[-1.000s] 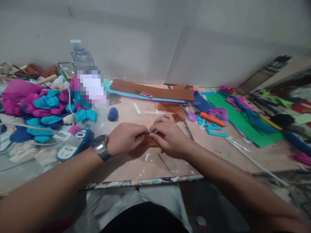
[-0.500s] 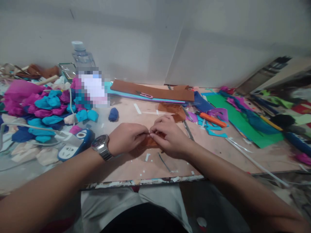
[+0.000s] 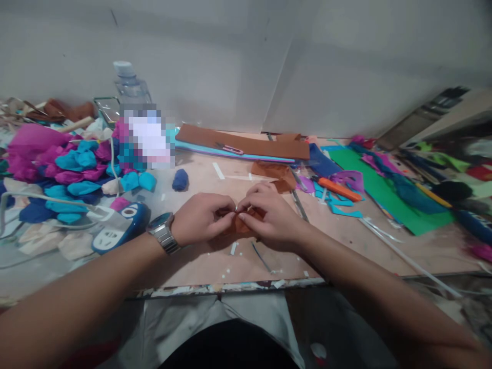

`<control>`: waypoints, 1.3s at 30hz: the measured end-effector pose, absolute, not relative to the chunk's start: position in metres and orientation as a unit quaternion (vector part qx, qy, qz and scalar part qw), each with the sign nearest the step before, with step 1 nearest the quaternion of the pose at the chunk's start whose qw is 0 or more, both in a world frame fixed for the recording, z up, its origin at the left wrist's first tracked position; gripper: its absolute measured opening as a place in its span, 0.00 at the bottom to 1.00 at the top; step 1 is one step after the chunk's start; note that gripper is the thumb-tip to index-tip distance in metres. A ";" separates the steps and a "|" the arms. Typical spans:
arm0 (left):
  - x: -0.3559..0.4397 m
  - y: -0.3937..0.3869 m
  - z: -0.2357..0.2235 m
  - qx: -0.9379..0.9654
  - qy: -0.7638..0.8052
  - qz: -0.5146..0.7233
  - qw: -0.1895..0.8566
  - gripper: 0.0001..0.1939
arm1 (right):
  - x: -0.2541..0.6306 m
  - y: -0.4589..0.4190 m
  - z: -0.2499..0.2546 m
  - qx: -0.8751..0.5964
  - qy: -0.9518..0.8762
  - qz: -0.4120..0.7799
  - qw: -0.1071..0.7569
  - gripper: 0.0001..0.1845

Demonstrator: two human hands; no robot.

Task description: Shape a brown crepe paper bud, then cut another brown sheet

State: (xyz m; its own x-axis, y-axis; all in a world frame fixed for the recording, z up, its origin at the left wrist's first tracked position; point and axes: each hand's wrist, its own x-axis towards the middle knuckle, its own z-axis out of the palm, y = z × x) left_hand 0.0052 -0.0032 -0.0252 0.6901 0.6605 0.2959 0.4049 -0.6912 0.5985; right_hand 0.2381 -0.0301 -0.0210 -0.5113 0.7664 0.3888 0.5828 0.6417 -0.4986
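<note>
The thumb and index finger of the left hand [image 3: 202, 219] pinch the edge of a small, thin, rust-brown sheet piece [image 3: 241, 226] at the centre of the frame. The thumb and fingers of the right hand [image 3: 277, 215] grasp the same piece and partly cover it. The fingertips of both hands are close together; whether they touch cannot be determined. A silver metal-link wristwatch [image 3: 167, 237] encircles the left wrist. Below the hands, a thin dark strip [image 3: 262, 258] lies on the pale wooden tabletop [image 3: 209, 269]. Left of centre: one dark blue rounded bundle [image 3: 180, 180]. Right of centre: an orange elongated tool [image 3: 340, 189]. Upper centre: a long, flat brown strip [image 3: 272, 146] carrying small pink-handled snips [image 3: 233, 149]. Upper left: a clear plastic bottle [image 3: 132, 91] with a white cap.
</note>
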 end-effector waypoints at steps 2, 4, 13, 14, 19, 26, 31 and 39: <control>0.006 -0.004 -0.026 0.885 0.300 0.249 0.254 0.09 | 0.238 -0.031 -0.020 -0.401 -0.853 0.157 0.295 0.02; 0.006 -0.004 -0.026 0.885 0.299 0.247 0.256 0.09 | 0.237 -0.031 -0.020 -0.405 -0.851 0.160 0.293 0.02; 0.008 -0.004 -0.025 0.875 0.313 0.226 0.292 0.12 | 0.238 -0.026 -0.022 -0.388 -0.863 0.140 0.290 0.03; 0.008 -0.004 -0.025 0.873 0.315 0.228 0.296 0.13 | 0.239 -0.026 -0.023 -0.390 -0.862 0.139 0.294 0.03; 0.007 -0.003 -0.025 0.865 0.313 0.230 0.319 0.13 | 0.240 -0.026 -0.022 -0.385 -0.870 0.130 0.281 0.02; 0.007 -0.002 -0.027 0.836 0.321 0.231 0.381 0.16 | 0.241 -0.025 -0.024 -0.382 -0.867 0.127 0.295 0.04; 0.007 -0.003 -0.028 0.833 0.318 0.235 0.387 0.16 | 0.241 -0.025 -0.024 -0.385 -0.865 0.137 0.292 0.03; 0.011 -0.002 -0.033 0.778 0.331 0.236 0.478 0.18 | 0.242 -0.022 -0.024 -0.377 -0.870 0.119 0.294 0.04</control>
State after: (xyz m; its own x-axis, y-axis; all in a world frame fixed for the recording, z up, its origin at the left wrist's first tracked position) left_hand 0.0105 -0.0017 -0.0325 0.6694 0.7412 0.0503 0.2899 -0.3230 0.9009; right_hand 0.2415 -0.0223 -0.0238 -0.5428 0.7260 0.4222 0.5864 0.6875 -0.4283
